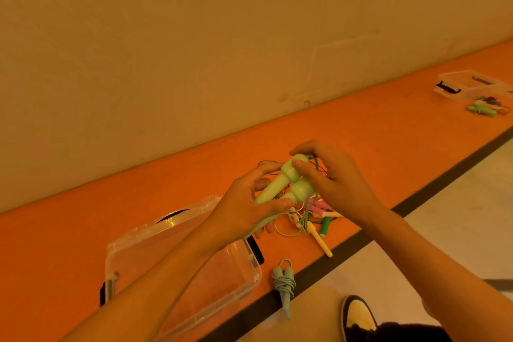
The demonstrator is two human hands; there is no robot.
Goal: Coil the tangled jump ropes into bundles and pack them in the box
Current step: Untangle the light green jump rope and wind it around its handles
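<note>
Gripping two pale green handles [280, 183] side by side, the left hand [244, 211] curls round their shafts while the right hand [336, 180] pinches their knobbed ends, above the tangled ropes [322, 216] on the orange bench [388, 130]. The left forearm hides part of the open clear box [133, 239]; a coiled grey-blue bundle [284, 286] lies just beside it.

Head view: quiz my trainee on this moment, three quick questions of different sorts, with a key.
1. True or false: the grey bundle lies outside the near box.
2. The left hand and right hand together hold: A) pink handles B) green handles C) a lid.
3. How many clear boxes are in view?
Key: 1 true; 2 B; 3 two, counting the far box.
</note>
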